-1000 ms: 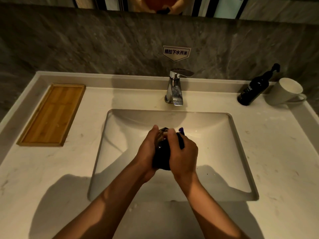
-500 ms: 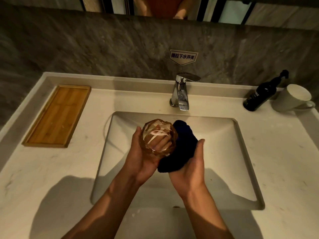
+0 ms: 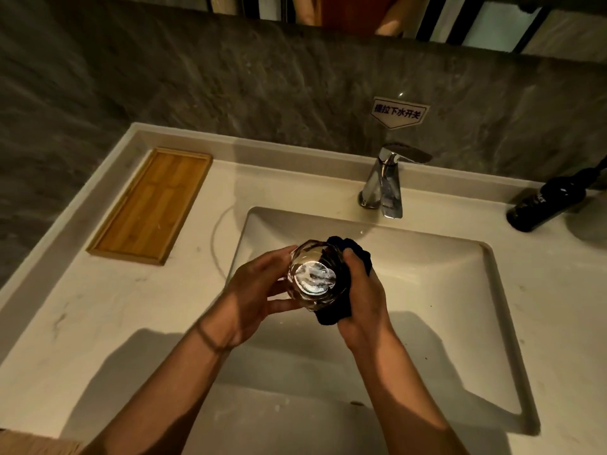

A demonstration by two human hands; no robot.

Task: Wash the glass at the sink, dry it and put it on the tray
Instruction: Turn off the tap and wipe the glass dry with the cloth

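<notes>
A: Since half a sec ago, right hand (image 3: 361, 290) wrapped the dark cloth (image 3: 341, 300) round the faceted glass (image 3: 313, 274), left hand (image 3: 259, 290) gripping it over the sink (image 3: 443, 274).

B: Drying then; bamboo tray (image 3: 151, 205) on the table's far-left comes next.

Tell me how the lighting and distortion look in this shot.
Head view: dim, warm light; the arms throw hard shadows into the sink; a bright glare spot sits on the glass; wide-angle bending curves the counter edges; the bottle at the right edge looks slightly soft.
</notes>
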